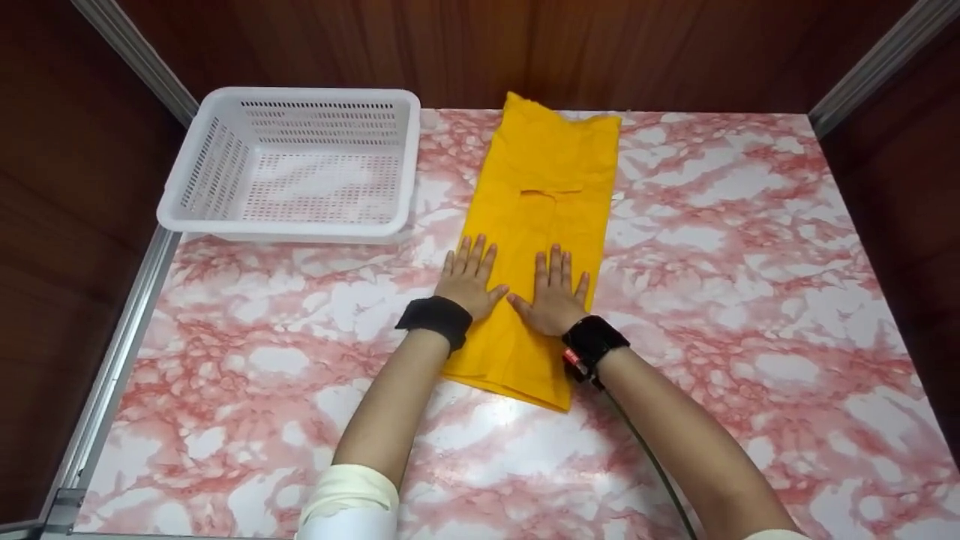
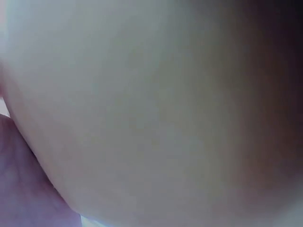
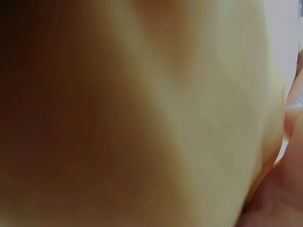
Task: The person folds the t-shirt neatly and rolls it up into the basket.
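Note:
A yellow garment (image 1: pixel 544 161) lies folded into a long strip on the table, running from the back edge toward the front. A pocket-like opening crosses its upper half. Flat on its left side rests my left hand (image 1: pixel 469 287), fingers straight and spread, its outer edge over the tabletop. My right hand (image 1: pixel 553 301) lies flat on the garment's right side, fingers pointing away from me. Both thumbs point inward and nearly meet. Each wrist view is filled by a blurred close surface, with part of a hand at the lower corner.
A white perforated plastic basket (image 1: pixel 296 231) stands at the back left of the red-and-white marbled table (image 1: pixel 750 300). Dark wood-look panels (image 1: pixel 480 52) rise behind and at both sides. A thin cable (image 1: pixel 649 450) runs from the right wrist strap toward the front.

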`<state>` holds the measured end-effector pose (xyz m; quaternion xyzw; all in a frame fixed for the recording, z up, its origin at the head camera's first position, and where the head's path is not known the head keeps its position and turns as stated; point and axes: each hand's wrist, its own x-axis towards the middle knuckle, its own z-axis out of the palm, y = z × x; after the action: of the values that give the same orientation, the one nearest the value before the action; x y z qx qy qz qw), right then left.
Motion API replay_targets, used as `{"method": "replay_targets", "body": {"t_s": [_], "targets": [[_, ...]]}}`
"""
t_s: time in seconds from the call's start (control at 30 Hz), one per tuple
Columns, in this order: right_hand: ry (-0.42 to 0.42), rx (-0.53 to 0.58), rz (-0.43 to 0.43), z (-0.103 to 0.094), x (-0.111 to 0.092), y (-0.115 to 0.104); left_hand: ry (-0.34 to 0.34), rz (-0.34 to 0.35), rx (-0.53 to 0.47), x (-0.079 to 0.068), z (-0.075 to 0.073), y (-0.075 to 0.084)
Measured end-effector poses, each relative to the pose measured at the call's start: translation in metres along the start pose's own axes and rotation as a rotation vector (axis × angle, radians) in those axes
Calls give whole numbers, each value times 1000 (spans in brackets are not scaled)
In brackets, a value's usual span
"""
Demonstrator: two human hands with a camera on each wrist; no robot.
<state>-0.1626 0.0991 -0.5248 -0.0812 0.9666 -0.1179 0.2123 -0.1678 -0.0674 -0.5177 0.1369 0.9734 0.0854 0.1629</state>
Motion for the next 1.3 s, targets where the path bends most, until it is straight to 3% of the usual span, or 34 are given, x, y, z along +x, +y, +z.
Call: {"method": "replay_targets", "body": {"t_s": [0.3,0.87,1.3], "targets": [[-42,-15,-38,-4,3,5,-35,-75,-31,0,3,6],[-56,-29,-145,-16,8,21,-4,-175,-62,-2,6,23],[-100,-67,-176,-22,14,30,9,-227,-73,0,9,33]]}}
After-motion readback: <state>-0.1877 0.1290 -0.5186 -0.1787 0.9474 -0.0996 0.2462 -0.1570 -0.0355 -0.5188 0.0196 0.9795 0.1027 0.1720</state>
